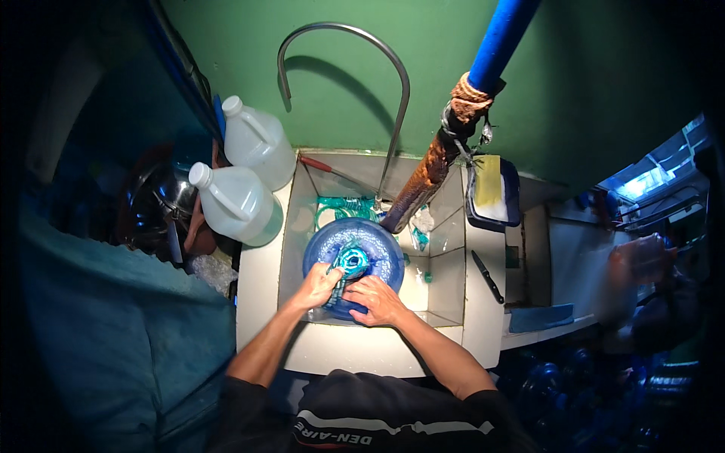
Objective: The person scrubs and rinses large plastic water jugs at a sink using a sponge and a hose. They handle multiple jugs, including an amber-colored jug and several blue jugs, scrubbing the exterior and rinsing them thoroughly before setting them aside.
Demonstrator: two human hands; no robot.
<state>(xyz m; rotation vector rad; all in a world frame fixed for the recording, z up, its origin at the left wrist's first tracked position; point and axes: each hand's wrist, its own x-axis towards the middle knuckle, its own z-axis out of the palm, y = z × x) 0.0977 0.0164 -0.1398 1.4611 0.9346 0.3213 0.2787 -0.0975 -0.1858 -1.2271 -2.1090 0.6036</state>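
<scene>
The left hand (319,285) seems to pinch teal plastic (333,294) at the neck of the jug (381,263), frame centre; the right (374,300) lies bent against it, grip unclear. Work looks unfinished: plastic still on, teal scraps (347,204) above in the sink (445,264).

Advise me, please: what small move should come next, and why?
Perhaps the right hand could steady the blue jug while the left hand pulls the teal wrap away: the left seems to hold it beside the neck, and the right lies on the jug.
</scene>
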